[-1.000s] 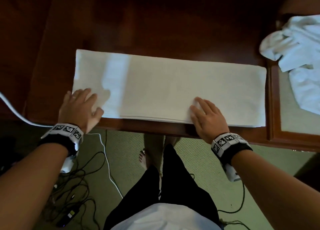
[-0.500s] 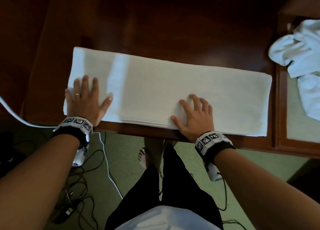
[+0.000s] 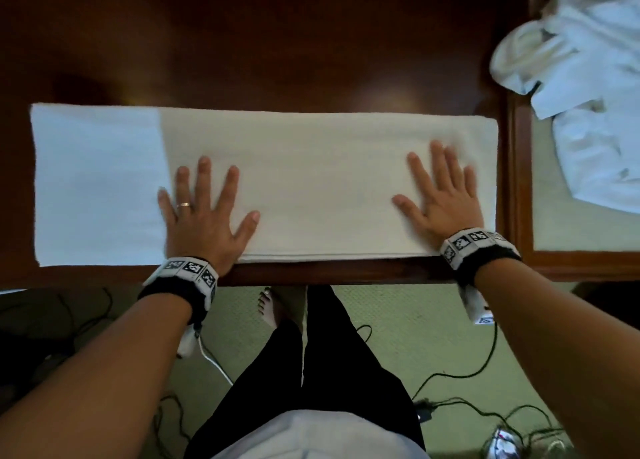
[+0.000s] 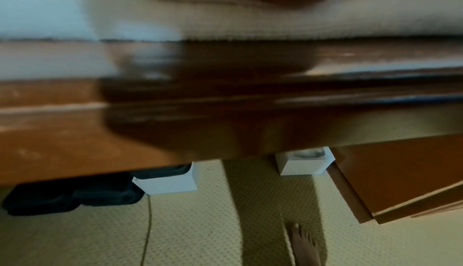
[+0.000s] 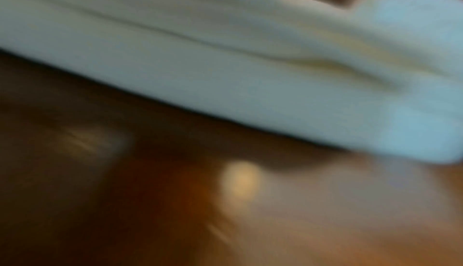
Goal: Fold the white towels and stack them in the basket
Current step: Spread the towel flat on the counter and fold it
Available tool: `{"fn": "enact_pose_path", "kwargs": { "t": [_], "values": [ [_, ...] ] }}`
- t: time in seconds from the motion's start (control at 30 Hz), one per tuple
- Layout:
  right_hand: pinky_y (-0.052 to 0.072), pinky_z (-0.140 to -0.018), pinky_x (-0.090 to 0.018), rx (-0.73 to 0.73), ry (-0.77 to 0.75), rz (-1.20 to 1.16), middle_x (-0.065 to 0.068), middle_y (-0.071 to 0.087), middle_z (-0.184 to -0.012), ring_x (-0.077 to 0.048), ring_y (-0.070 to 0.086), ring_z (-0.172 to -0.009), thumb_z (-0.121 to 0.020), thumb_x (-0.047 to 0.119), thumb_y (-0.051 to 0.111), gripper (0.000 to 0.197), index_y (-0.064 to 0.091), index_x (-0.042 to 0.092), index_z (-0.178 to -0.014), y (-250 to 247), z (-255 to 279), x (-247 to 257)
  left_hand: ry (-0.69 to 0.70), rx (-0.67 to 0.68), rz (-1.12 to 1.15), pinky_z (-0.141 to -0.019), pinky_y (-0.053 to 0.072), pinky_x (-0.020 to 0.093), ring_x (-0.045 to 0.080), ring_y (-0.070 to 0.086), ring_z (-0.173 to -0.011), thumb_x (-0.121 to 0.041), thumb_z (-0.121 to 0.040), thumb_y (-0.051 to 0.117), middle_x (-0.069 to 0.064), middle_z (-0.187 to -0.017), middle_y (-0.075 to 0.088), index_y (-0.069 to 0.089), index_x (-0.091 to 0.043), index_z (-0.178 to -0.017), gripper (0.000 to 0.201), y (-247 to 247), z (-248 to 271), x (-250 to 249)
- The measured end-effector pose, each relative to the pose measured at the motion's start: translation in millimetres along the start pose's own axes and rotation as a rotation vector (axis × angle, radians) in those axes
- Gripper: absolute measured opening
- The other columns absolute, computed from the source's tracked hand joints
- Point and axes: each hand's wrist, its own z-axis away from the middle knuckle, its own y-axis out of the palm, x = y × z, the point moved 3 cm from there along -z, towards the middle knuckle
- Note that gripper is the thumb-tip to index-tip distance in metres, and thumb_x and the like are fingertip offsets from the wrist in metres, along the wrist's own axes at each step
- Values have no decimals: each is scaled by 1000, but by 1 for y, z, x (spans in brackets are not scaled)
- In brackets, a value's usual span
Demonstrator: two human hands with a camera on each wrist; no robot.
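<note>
Head view: left hand (image 3: 204, 216), flat, fingers spread and straight, palm down on the folded towel (image 3: 311, 181) left of its middle, heel at the towel's near edge; grasps nothing. Right hand (image 3: 441, 199), likewise flat and spread, pressing the towel near its right end; grasps nothing. Folded towel: one long white strip, lying lengthwise along the near edge of the dark wooden table (image 3: 277, 43), layered edges showing on the near side, surface smooth. Judged state: lengthwise folding done, hands smoothing; the crosswise folds that would make it compact are not yet made. Unfolded towels (image 3: 588, 95): a crumpled white heap beyond the table's right edge, on the adjoining lighter surface in a wooden frame; untouched, well apart from both hands. Basket: not in any view, so its contents cannot be told. Remaining, by judgement: finish this towel, fold the heap, stack all. Wrist views: blurred, showing towel edge and table only.
</note>
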Motion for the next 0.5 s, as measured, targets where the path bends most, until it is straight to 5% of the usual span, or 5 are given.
{"fn": "enact_pose_path", "kwargs": {
  "t": [0.1,0.23,0.37,0.5],
  "values": [
    [1,-121,-48,-61,219,-126,-4,-5,-166,-27,-2,-153,-98,64,24,66,10,37,-156,-1,21,-50,-9,3,-8,-117,6,68,40,-2,-153,-74,-92,14,6,-169,-8,1,-35,-160,79,0,-1,-1],
    [35,-107,-46,-353,423,-426,-22,42,-141,-41,42,-125,-98,22,46,42,51,9,-137,-7,29,-51,-20,21,-19,-117,6,67,40,-1,-153,-75,-91,10,7,-169,-8,-1,-36,-159,80,-3,-3,-1],
    [39,-100,-43,-203,738,-613,-20,48,-135,-40,49,-121,-95,20,51,42,49,8,-135,-17,28,-47,-56,63,-31,-119,7,65,38,-3,-153,-77,-90,8,4,-168,-11,-4,-39,-158,79,-10,-5,-1],
    [44,-86,-35,-27,837,-785,-13,60,-126,-36,59,-110,-87,29,66,53,51,6,-132,-25,24,-47,-105,135,-45,-121,9,61,34,-6,-154,-76,-92,19,0,-168,-16,-5,-41,-158,79,-22,-7,1]
  ]
}}
